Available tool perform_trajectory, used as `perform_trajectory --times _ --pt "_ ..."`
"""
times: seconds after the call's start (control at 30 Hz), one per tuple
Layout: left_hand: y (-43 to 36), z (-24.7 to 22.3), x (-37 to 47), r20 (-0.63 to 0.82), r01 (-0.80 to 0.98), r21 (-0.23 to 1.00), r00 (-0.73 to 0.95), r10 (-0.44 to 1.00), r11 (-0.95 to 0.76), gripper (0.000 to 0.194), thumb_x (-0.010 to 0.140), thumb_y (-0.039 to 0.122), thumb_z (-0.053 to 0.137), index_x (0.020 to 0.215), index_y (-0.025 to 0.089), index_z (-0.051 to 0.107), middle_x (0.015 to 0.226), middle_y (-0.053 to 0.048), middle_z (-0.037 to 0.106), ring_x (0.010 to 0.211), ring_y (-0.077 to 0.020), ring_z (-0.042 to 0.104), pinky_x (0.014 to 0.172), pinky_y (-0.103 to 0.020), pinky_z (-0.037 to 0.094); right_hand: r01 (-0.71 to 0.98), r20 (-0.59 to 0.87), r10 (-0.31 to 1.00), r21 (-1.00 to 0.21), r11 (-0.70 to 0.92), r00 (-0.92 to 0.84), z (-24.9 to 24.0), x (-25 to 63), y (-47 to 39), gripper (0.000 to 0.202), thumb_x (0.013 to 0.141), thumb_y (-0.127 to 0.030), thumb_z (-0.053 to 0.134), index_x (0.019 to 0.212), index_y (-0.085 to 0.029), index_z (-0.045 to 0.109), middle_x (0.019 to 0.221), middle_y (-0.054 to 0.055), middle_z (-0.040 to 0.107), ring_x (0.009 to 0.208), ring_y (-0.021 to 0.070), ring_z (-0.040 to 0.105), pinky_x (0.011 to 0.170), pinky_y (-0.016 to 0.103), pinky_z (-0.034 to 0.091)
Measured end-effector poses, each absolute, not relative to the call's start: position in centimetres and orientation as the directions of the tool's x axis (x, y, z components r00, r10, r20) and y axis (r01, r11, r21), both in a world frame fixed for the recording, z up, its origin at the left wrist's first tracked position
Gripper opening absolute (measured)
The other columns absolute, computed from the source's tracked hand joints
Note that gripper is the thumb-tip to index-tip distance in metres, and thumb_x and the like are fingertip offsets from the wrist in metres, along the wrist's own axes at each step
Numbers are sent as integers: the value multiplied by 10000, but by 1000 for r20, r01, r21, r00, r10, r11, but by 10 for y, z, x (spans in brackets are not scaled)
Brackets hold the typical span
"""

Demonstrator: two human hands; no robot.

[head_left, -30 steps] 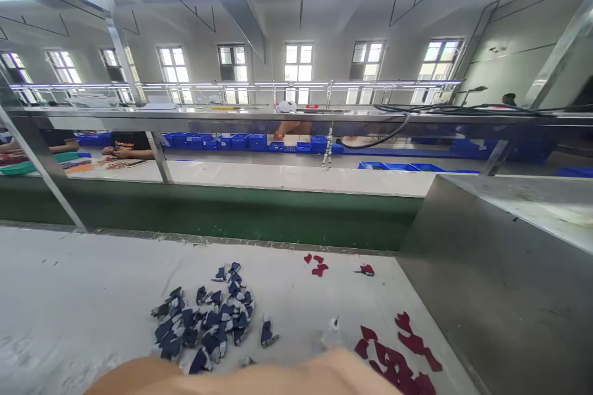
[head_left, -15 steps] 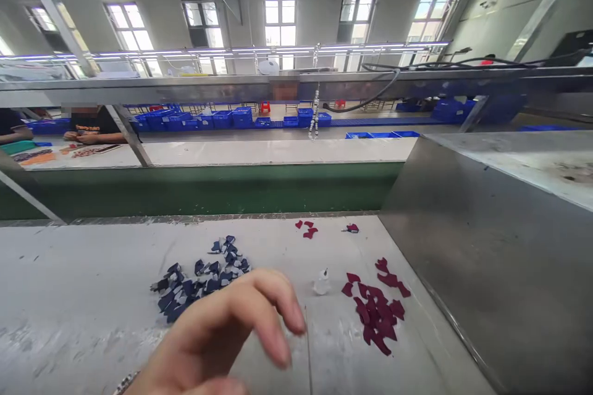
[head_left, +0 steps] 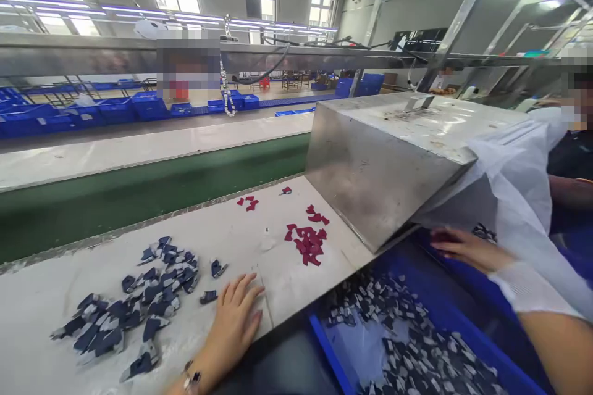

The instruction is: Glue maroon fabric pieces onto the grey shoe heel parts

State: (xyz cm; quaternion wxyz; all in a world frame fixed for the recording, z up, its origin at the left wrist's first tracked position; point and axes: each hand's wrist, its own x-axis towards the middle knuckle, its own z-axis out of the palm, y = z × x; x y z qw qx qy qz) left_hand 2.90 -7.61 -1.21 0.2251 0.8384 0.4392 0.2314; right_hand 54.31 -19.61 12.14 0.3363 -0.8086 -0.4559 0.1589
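Note:
My left hand (head_left: 238, 308) lies palm down on the white table, fingers stretched out, beside a loose pile of small navy and grey fabric pieces (head_left: 152, 293). Two of these pieces lie just past its fingertips. My right hand (head_left: 470, 251), with a white mesh cuff at the wrist, hovers over a blue bin at the right. A dark maroon piece (head_left: 445, 236) shows at its curled fingers, partly hidden and blurred. Cut maroon pieces (head_left: 307, 243) lie in a heap on the table, with a small white bottle (head_left: 266, 239) to their left.
A blue bin (head_left: 327, 345) full of navy and grey pieces stands below the table edge. A large metal box (head_left: 365, 166) borders the table, with white plastic sheeting (head_left: 523, 179) hanging beside it. Another person (head_left: 572, 160) is at the far right.
The view has swung right, bringing the bins and my right hand into sight. My left hand has gone from raised and curled to flat on the table by the navy pieces.

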Motion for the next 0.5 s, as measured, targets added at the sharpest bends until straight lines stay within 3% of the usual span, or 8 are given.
perform_trajectory --times 0.07,0.17,0.23,0.37,0.43,0.5 --pt "-68 -11 42 215 619 655 399 891 -435 383 869 251 622 1247 245 686 1478 -125 608 1409 -364 520 1190 -646 377 523 -119 869 -757 -393 481 112 540 -220 331 1021 -538 576 1037 -215 648 978 60 664 775 121 623 682 247 541" --pt "-43 -7 66 197 647 693 253 947 -317 516 868 314 642 1344 136 556 1504 -214 524 1457 -368 460 1223 -607 344 421 -305 909 -812 -404 284 93 512 -226 522 791 -717 747 977 -243 636 902 82 666 671 151 597 581 287 517" --pt "-23 -5 85 165 665 705 185 969 -247 685 881 357 653 1470 104 412 1521 -248 486 1464 -365 452 1222 -592 343 401 -372 923 -835 -378 96 78 480 -200 585 710 -688 827 1001 -215 642 885 64 657 647 150 593 581 302 535" --pt "3 2 114 101 689 700 169 981 -190 901 835 444 740 1567 176 287 1567 -229 475 1470 -375 461 1210 -601 335 417 -382 917 -856 -305 -113 51 403 -97 327 982 -404 683 1152 -131 620 953 29 643 762 117 622 715 286 582" --pt "4 7 113 82 710 676 196 977 -199 951 774 420 802 1568 203 327 1565 -215 497 1464 -396 464 1218 -608 316 439 -374 918 -852 -284 -133 42 373 -46 310 1007 -370 657 1197 -128 621 1030 50 652 837 134 643 751 300 595" --pt "-2 9 98 75 736 645 207 976 -206 867 764 346 805 1535 224 427 1607 -198 461 1509 -429 394 1250 -642 234 464 -353 927 -847 -258 -130 37 357 -12 344 1006 -365 660 1263 -140 616 1143 78 651 935 163 657 814 338 606"
